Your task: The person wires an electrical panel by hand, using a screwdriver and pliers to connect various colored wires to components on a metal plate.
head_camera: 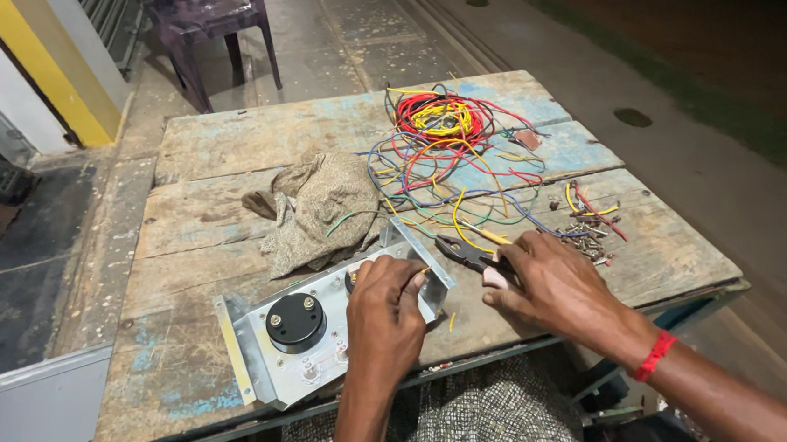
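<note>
Centrally, a worn wooden table point(226, 234) fills most of the frame. At its upper right lies a tangle of coloured wires point(443, 142), and a crumpled cloth point(318, 208) sits at centre. At the lower centre, near the table's front edge, rests a metal panel point(274, 361) carrying a round black gauge point(295, 321). My left hand point(384, 320) lies on the panel's right end, fingers closed, pinching a short yellow wire point(419, 273). Just to its right, my right hand point(548, 284) is closed around pliers point(467, 250), their tip pointing toward the panel. Small screws point(587, 238) are scattered at right.
</note>
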